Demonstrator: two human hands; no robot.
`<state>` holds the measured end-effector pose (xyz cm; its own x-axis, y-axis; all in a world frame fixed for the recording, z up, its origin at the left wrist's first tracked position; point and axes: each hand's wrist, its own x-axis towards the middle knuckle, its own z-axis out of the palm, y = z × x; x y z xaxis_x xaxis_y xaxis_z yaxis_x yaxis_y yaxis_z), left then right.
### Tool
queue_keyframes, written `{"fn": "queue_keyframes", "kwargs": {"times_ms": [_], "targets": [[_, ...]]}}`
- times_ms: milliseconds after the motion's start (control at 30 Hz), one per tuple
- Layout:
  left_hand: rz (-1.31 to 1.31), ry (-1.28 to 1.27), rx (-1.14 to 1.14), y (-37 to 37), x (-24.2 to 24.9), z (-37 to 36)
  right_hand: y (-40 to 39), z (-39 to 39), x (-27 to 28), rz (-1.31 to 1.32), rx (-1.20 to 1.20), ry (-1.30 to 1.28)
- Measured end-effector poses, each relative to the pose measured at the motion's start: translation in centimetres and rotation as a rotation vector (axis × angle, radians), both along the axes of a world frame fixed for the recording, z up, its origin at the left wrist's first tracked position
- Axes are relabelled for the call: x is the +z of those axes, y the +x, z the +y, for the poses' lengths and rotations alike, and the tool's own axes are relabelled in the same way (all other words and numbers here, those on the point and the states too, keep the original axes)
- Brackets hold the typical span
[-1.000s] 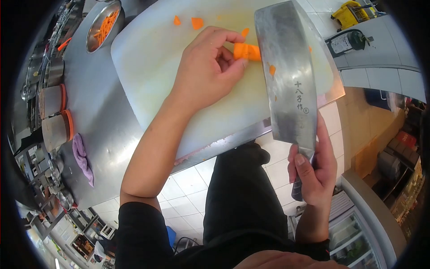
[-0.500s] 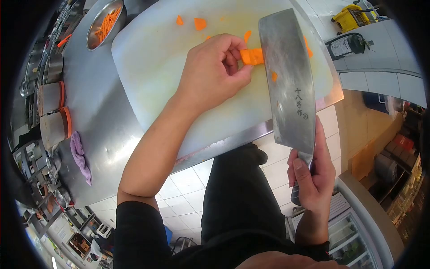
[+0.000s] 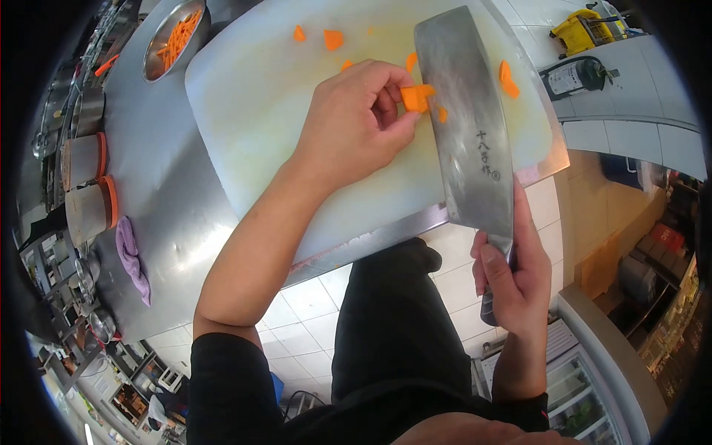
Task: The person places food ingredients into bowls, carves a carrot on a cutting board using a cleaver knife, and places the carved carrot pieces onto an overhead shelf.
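Between the thumb and fingers of my left hand [image 3: 363,122] is a short chunk of carrot [image 3: 415,98], held above the white cutting board [image 3: 252,111]. My right hand [image 3: 515,267] grips the handle of a broad cleaver [image 3: 467,119] with dark characters on its blade. The blade stands just right of the carrot chunk and hides part of the board. A small orange bit [image 3: 443,114] sticks to its face. Another carrot piece [image 3: 509,79] lies on the board beyond the blade, and a carrot scrap [image 3: 334,39] rests toward the far side among several others.
A metal bowl [image 3: 152,65] of carrot strips stands at the board's far left on the steel counter [image 3: 170,245]. A purple cloth [image 3: 130,259] lies near the counter's edge. On the right are a fire extinguisher [image 3: 578,76] and a yellow mop bucket [image 3: 584,31].
The cleaver has shifted left and slightly away from me. The carrot chunk in my left hand looks shorter, and the piece right of the blade is now more exposed.
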<state>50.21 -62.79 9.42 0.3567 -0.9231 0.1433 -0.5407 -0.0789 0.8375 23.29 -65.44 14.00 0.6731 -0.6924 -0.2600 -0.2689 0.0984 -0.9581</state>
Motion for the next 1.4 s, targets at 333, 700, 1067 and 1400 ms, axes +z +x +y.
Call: {"fn": "queue_keyframes", "kwargs": {"times_ms": [333,700,1067,1400], "targets": [[-0.004,0.009,0.020,0.1,0.4,0.0,-0.7,-1.4,1.1,-0.185,-0.098,0.268],[0.028,-0.048,0.050,-0.3,0.1,-0.4,-0.9,1.0,2.4,0.201,0.169,-0.474],[0.001,0.064,0.109,-0.5,1.0,-0.5,-0.6,2.5,3.6,0.366,0.274,-0.533],[0.027,0.052,0.059,-0.2,0.4,-0.5,1.3,2.9,4.4,0.512,0.282,-0.611]]}}
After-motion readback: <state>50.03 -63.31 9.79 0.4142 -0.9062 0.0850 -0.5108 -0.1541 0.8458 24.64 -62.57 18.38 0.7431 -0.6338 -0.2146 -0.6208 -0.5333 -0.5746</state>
